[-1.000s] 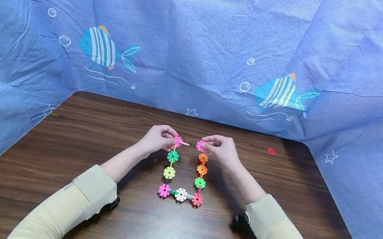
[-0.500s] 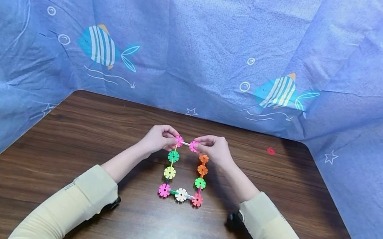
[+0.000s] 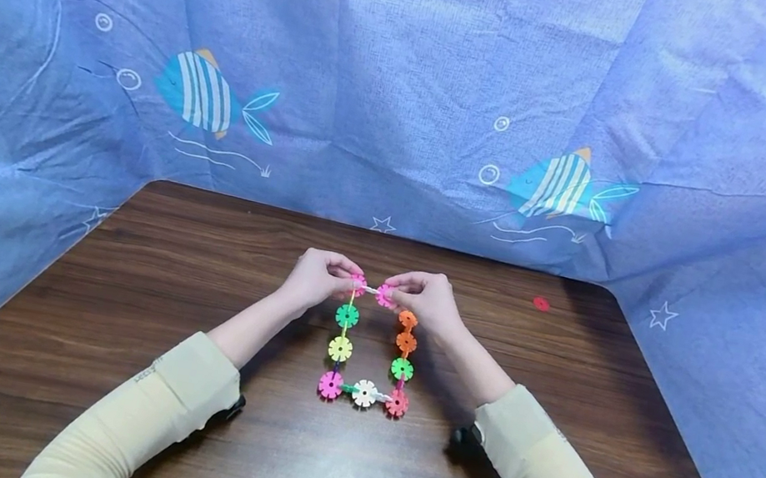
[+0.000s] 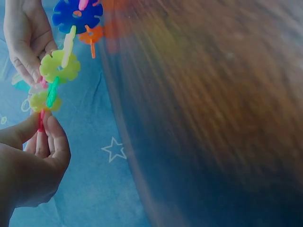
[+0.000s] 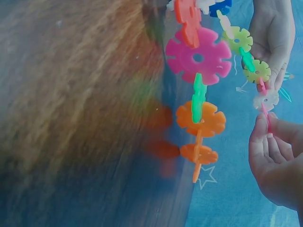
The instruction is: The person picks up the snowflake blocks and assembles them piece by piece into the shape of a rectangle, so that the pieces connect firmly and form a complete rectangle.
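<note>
A three-sided chain of interlocking snowflake discs stands between my hands, its bottom row centred on a white disc (image 3: 364, 393). My left hand (image 3: 318, 283) pinches a pink disc (image 3: 358, 284) atop the left side, above a teal disc (image 3: 347, 316). From it a clear white disc (image 5: 266, 100) juts rightward, edge-on in the head view. My right hand (image 3: 430, 304) pinches another pink disc (image 5: 266, 119), its edge right at the clear disc. The right side ends in orange discs (image 5: 201, 118), apart from the pink disc; their top end is free.
A loose red disc (image 3: 541, 304) lies on the dark wood table (image 3: 200, 242) at the back right. Behind the table hangs a blue curtain (image 3: 405, 107) with printed fish.
My right hand has moved left with its pink disc, away from above the orange discs, to the clear white disc. My left hand and the chain have shifted only slightly.
</note>
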A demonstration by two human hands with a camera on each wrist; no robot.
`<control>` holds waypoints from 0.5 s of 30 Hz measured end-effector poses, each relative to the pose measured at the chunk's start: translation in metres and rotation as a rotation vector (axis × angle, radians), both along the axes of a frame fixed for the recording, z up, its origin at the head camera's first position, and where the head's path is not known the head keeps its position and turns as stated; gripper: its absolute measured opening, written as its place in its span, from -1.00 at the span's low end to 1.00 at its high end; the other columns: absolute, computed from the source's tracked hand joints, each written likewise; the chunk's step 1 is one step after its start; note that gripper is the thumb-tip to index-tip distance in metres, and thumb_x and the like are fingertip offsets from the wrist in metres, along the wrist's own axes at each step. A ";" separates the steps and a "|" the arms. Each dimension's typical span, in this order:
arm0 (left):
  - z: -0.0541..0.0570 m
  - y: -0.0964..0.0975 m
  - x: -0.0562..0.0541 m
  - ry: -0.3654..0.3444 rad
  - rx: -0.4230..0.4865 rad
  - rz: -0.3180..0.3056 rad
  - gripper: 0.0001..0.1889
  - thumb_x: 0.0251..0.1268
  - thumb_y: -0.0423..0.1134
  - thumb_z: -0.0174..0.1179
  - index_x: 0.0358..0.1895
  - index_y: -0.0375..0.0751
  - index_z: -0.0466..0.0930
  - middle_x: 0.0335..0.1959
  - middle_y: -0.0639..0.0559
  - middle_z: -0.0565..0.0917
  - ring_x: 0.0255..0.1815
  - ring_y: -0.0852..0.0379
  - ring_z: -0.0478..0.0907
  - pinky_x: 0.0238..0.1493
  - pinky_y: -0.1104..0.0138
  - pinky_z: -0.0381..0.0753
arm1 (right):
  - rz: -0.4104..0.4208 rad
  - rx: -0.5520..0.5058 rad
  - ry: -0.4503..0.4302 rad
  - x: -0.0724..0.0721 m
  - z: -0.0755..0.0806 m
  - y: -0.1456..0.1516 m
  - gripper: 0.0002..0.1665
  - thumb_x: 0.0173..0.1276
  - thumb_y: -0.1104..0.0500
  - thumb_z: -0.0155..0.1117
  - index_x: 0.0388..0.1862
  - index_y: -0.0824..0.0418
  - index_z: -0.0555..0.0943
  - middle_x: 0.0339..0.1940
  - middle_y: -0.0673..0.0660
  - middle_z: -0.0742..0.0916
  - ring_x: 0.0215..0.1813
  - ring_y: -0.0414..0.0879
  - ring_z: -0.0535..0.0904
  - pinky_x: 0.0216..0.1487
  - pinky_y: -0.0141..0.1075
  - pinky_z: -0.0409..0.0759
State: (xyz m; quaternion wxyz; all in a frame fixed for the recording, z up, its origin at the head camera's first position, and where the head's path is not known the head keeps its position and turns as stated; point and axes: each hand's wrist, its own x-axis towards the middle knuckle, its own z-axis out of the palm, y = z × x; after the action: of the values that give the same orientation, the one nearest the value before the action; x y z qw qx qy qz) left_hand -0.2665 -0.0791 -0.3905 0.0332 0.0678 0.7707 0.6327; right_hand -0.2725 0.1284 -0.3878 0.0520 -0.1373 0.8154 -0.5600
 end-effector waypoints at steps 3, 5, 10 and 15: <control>0.001 0.001 0.001 0.018 -0.016 0.021 -0.79 0.05 -0.38 0.37 -0.21 -0.37 0.69 -0.42 -0.18 0.73 -0.39 -0.09 0.71 -0.22 0.05 0.65 | -0.006 0.005 0.001 0.000 0.001 -0.001 -0.79 0.19 0.36 0.34 -0.18 0.41 0.67 -0.41 0.27 0.76 -0.32 0.31 0.67 -0.22 0.07 0.63; 0.001 0.002 0.001 0.023 -0.027 0.024 -0.80 0.05 -0.37 0.37 -0.22 -0.36 0.70 -0.41 -0.18 0.74 -0.42 -0.02 0.71 -0.24 0.08 0.66 | -0.008 -0.006 -0.012 0.000 0.001 -0.002 -0.79 0.19 0.38 0.33 -0.18 0.42 0.67 -0.40 0.28 0.76 -0.33 0.30 0.67 -0.21 0.08 0.62; -0.002 0.002 0.004 0.011 -0.038 0.018 -0.82 0.07 -0.40 0.35 -0.23 -0.37 0.69 -0.40 -0.18 0.73 -0.49 0.16 0.68 -0.32 0.22 0.68 | -0.010 -0.017 -0.050 0.001 -0.004 -0.002 -0.79 0.19 0.42 0.30 -0.16 0.44 0.66 -0.38 0.28 0.76 -0.43 0.10 0.70 -0.19 0.08 0.62; -0.003 0.002 0.004 0.001 -0.038 0.016 -0.83 0.08 -0.42 0.34 -0.22 -0.38 0.69 -0.40 -0.19 0.73 -0.50 0.19 0.66 -0.33 0.23 0.68 | 0.001 -0.033 -0.051 0.001 -0.008 -0.001 -0.78 0.19 0.40 0.31 -0.15 0.43 0.66 -0.37 0.28 0.76 -0.47 -0.08 0.68 -0.18 0.08 0.62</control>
State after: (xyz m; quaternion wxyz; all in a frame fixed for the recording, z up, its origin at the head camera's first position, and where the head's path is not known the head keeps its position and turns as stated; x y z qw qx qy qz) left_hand -0.2630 -0.0767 -0.3937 0.0291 0.0612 0.7831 0.6182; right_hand -0.2716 0.1271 -0.3959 0.0706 -0.1244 0.8043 -0.5768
